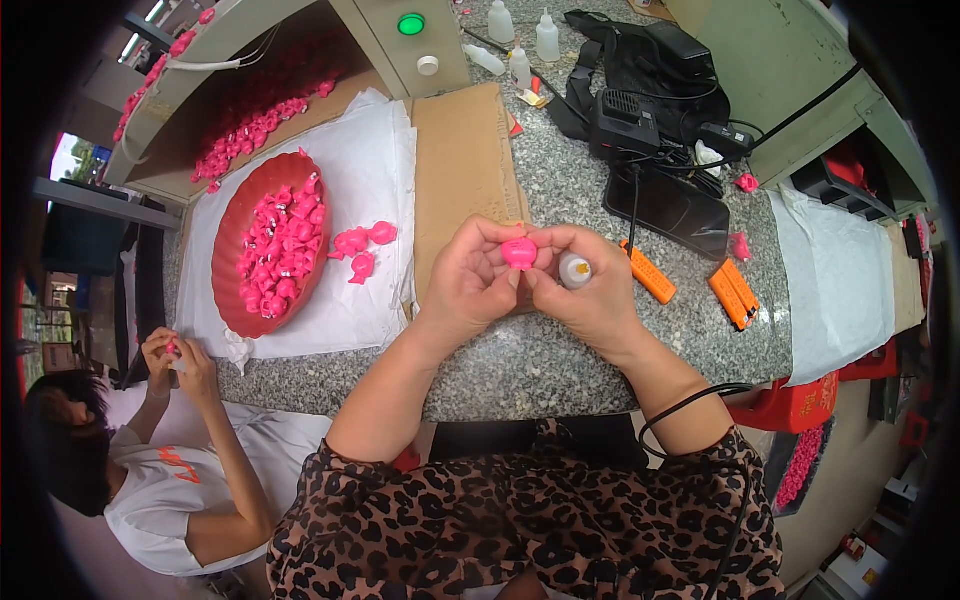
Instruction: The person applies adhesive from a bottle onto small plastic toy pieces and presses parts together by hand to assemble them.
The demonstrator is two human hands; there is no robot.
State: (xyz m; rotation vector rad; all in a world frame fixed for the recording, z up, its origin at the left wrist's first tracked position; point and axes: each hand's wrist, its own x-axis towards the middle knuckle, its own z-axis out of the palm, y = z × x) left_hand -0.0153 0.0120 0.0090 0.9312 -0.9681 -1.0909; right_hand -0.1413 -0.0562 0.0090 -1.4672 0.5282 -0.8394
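Above the front of the stone worktop, both my hands meet over a small round pink plastic piece [519,253]. My left hand [462,278] pinches it from the left between thumb and fingers. From the other side, my right hand [608,312] grips it with thumb and fingertips. A small white squeeze bottle [574,272] with a narrow tip is also tucked in my right hand, its body partly hidden. To the left, a red scalloped bowl [228,265] is heaped with similar pink pieces [280,240]. A few loose pink pieces [362,266] lie beside it on white paper [375,310].
A cardboard sheet [455,150] lies beyond my left hand. Several squeeze bottles [547,40], a black strapped bag [680,60] and cables sit at the back. Orange tools [735,295] lie rightward. A co-worker [190,480] at lower left handles a pink piece.
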